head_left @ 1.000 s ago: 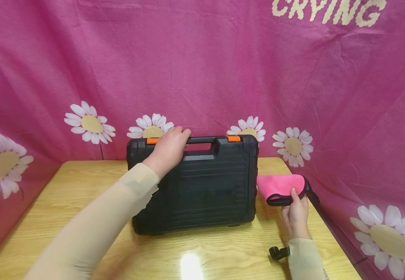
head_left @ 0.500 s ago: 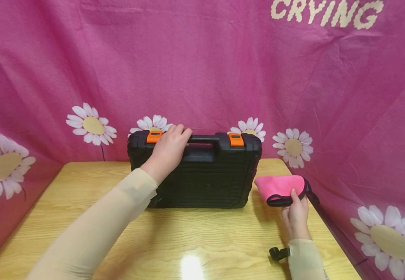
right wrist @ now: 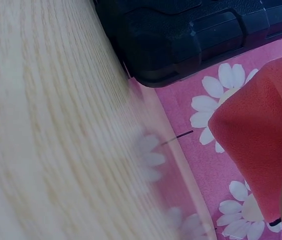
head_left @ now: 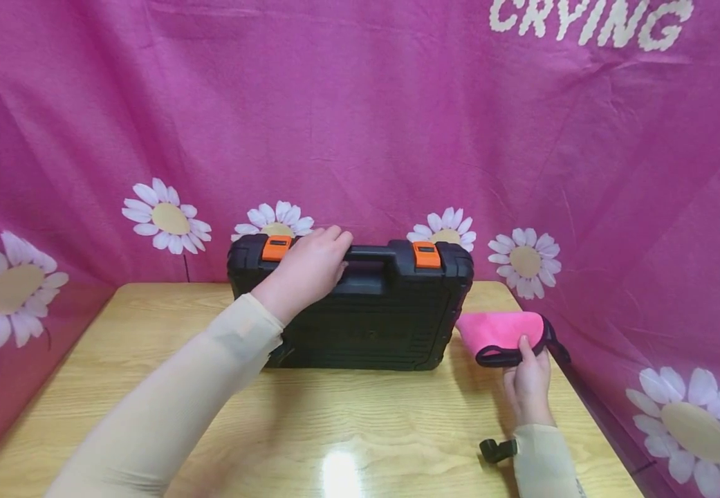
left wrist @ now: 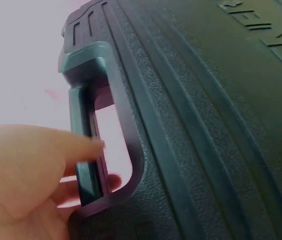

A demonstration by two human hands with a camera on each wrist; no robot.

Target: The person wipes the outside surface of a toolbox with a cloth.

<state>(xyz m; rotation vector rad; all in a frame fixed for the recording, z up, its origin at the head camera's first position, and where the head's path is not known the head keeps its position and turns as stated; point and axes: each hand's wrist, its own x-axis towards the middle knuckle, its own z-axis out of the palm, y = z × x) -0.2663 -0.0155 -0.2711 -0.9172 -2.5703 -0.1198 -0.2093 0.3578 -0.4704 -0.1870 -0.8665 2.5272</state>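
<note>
A black hard plastic tool case (head_left: 360,325) with two orange latches stands upright on the table, handle side up. My left hand (head_left: 310,266) holds its handle (left wrist: 87,175) near the left end; in the left wrist view the thumb lies over the bar and fingertips show through the opening. To the right of the case, my right hand (head_left: 529,380) pinches a folded pink cloth (head_left: 499,330) with black edging, thumb on top. The cloth (right wrist: 261,125) also shows in the right wrist view, beside the case's corner (right wrist: 156,55).
The wooden table (head_left: 360,429) carries the case. A pink curtain (head_left: 360,124) with printed daisies hangs close behind and along both sides. A small black device (head_left: 496,451) sits at the right sleeve's cuff.
The case's lower edge has moved back and down to the table, and its latched top edge has tipped into view. My right hand keeps its place with the cloth.
</note>
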